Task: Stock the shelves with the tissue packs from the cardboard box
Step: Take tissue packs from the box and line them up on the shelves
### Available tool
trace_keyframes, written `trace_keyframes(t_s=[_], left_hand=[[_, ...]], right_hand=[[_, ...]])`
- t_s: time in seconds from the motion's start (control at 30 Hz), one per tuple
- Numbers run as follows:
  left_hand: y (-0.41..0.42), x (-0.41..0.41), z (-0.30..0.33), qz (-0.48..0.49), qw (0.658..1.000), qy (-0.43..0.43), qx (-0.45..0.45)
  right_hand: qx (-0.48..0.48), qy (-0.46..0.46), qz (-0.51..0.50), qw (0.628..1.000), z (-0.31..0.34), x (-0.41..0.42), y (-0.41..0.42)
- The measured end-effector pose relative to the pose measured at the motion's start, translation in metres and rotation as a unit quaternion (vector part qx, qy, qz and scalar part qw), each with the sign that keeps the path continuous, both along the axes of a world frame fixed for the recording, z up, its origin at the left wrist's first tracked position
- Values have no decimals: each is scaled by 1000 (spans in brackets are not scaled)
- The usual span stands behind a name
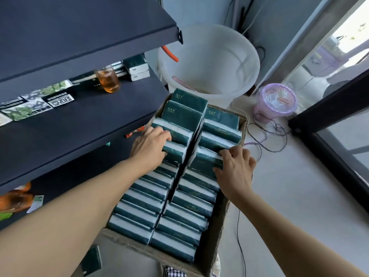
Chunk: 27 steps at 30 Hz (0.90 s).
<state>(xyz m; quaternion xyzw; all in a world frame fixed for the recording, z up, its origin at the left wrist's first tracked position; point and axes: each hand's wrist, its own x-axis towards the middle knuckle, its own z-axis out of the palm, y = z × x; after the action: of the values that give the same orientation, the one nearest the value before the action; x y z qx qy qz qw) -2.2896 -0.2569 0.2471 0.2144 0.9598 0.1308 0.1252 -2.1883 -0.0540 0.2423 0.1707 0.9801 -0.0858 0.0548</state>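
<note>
Tissue packs [159, 198], dark green with white sides, fill the cardboard box [211, 242] in two long rows standing on edge, and a few more lie raised and tilted at the far end of the box. The box sits on the floor just beside the dark shelves [79, 124].

The left hand [149, 146] reaches into the left row. Its fingers are curled over the top of one pack [175, 152] that stands higher than its neighbours, with the thumb side hidden behind it, so it grips that pack. The right hand [235, 168] is on the right row. Its fingers are bent over the far edge of a raised pack [205, 160] and the thumb lies against the near face, pinching it.

On the middle shelf stand a glass jar of amber liquid [108, 80], some flat printed packets [30, 106] and a few green and white boxes [137, 68]. Beyond the box is a large white bucket [209, 62], and near it a small purple bin [277, 100] with thin cables [267, 136] trailing over the floor.
</note>
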Motion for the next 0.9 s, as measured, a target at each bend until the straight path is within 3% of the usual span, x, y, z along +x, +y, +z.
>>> trace_keyframes(t_s=[0.33, 0.5, 0.9], left_hand=[[-10, 8, 54, 47, 998, -35, 23], [-29, 10, 121, 78, 994, -71, 33], [-68, 5, 306, 122, 979, -41, 158]], right_hand=[[-62, 31, 13, 998, 55, -2, 6], [-102, 70, 46, 991, 124, -9, -1], [-121, 176, 139, 967, 300, -44, -9]])
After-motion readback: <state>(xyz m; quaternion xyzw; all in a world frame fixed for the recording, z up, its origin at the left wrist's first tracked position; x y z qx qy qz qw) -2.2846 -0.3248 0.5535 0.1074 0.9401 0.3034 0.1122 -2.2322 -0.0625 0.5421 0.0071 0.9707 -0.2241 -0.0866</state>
